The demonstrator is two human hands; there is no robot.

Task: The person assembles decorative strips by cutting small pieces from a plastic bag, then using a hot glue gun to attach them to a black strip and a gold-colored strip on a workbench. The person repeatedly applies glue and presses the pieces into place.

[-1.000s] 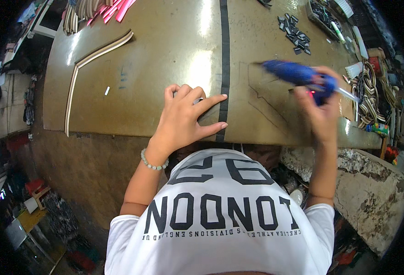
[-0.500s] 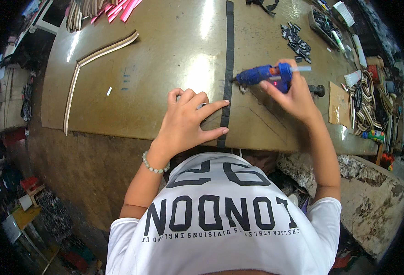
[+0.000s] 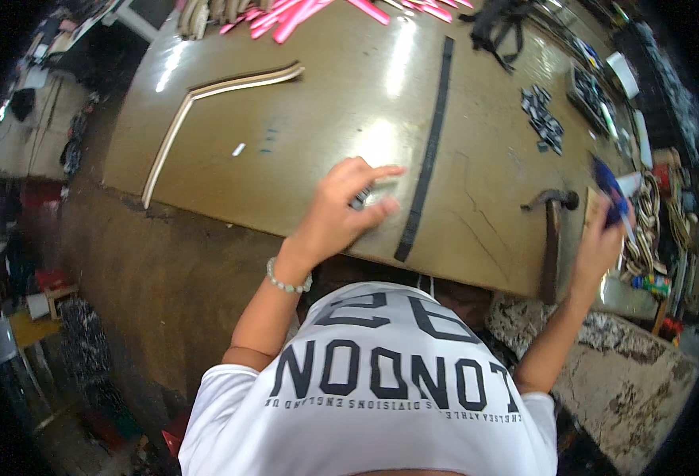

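On the table lies a black strap (image 3: 431, 147), running from far to near. My left hand (image 3: 341, 210) hovers just left of its near end, index finger and thumb stretched out and the other fingers curled in. Beside those curled fingers shows a small dark, silvery thing, too blurred to name. Far to the right, my right hand (image 3: 601, 238) is closed around a blue hot glue gun (image 3: 610, 190), which is smeared by motion. Between that hand and the strap rests a hammer (image 3: 552, 246), its handle pointing toward me.
A bent beige-and-brown strip (image 3: 186, 111) lies at left, near a small white piece (image 3: 238, 149). Pink strips (image 3: 302, 16) and a black strap bundle (image 3: 498, 32) sit at the far edge. Small black pieces (image 3: 541, 119), a parts tray (image 3: 591, 95) and coiled cords (image 3: 647, 210) occupy the right.
My right hand has carried the glue gun from beside the strap to the far right. My left hand has come off the strap. The view has shifted, and the hammer now shows fully.
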